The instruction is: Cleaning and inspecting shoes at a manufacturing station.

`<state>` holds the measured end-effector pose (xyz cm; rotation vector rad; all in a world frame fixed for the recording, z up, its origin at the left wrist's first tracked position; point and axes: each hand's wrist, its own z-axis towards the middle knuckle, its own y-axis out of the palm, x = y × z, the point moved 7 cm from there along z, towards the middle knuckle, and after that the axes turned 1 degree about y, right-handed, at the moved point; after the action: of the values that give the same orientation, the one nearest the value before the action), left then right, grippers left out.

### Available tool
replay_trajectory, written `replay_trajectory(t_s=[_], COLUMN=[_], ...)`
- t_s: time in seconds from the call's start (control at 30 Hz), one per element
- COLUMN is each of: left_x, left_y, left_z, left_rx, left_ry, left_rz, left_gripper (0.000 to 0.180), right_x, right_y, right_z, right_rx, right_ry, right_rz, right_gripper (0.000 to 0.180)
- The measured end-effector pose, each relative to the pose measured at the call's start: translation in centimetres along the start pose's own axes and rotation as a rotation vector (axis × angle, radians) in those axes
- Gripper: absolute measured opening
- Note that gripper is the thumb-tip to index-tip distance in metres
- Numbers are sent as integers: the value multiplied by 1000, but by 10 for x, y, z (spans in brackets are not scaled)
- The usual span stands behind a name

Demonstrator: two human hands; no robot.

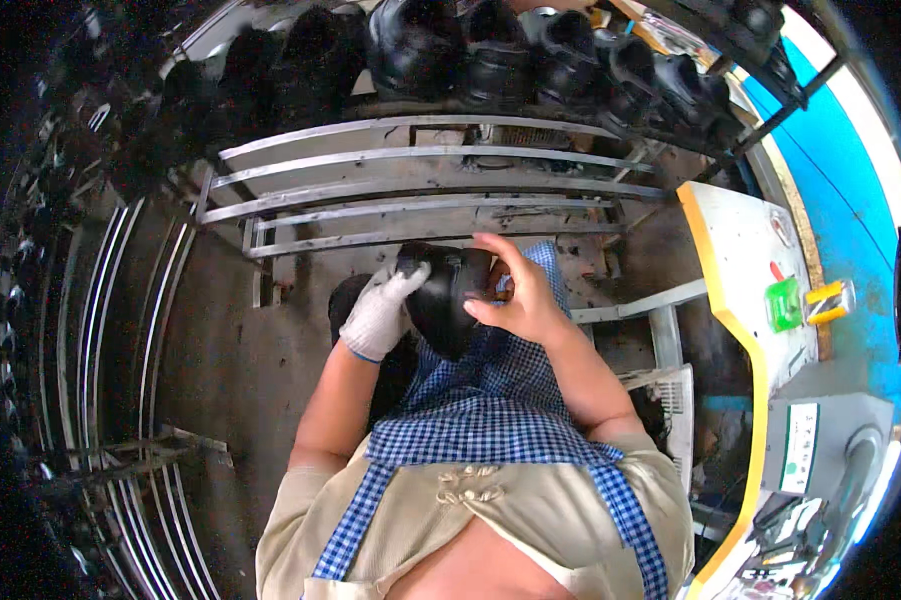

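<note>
A black shoe (pixel 446 308) is held in front of my lap, its rounded end pointing down toward me. My left hand (pixel 374 318), in a white knitted glove with a blue cuff edge, grips the shoe's left side. On the opposite side my bare right hand (pixel 528 303) curls around it, with the thumb against the surface and the index finger raised along the far edge. The fingertips behind the shoe are partly hidden. Below the shoe lies the blue-and-white checked apron (pixel 480 425) over my lap.
Several black shoes (pixel 495 60) line a rack across the far side. Metal rails (pixel 440 187) run below them, and more rails (pixel 150 330) stand at left. A white worktable (pixel 740 250) with a yellow edge holds a green object (pixel 784 304) and a grey machine (pixel 830 400).
</note>
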<state>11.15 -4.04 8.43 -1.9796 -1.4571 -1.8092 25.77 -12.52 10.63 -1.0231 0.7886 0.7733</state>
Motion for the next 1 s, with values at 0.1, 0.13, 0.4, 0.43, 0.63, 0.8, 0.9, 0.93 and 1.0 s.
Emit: replay_trajectory(t_s=[0.1,0.13,0.4,0.43,0.63,0.8,0.9,0.93,1.0], left_x=[-3,-7,8,7,14,6,6,6,3], left_y=[-4,-2,24,22,23,20,22,22,20], left_z=[-1,-4,-30,-30,-32,-30,-30,-30,-26], left_rx=[-109,-103,-159,-146,-115,-92,-61,-52,-41], left_ry=[234,224,400,414,494,433,427,423,421], left_rz=[216,213,389,404,452,400,428,383,338], left_gripper=[29,29,29,28,25,23,24,24,24], right_x=[8,1,-58,-59,-70,-56,-41,-37,-42], right_y=[2,1,-11,-10,-1,-9,-10,-10,-11], right_z=[0,0,5,5,0,4,7,9,8], right_rx=[-98,-103,52,51,194,335,333,332,347], right_ry=[56,66,-250,-321,-435,-374,-243,-210,-267], right_rz=[94,100,-235,-209,-295,-42,142,239,90], right_gripper=[73,73,42,41,25,9,8,10,11])
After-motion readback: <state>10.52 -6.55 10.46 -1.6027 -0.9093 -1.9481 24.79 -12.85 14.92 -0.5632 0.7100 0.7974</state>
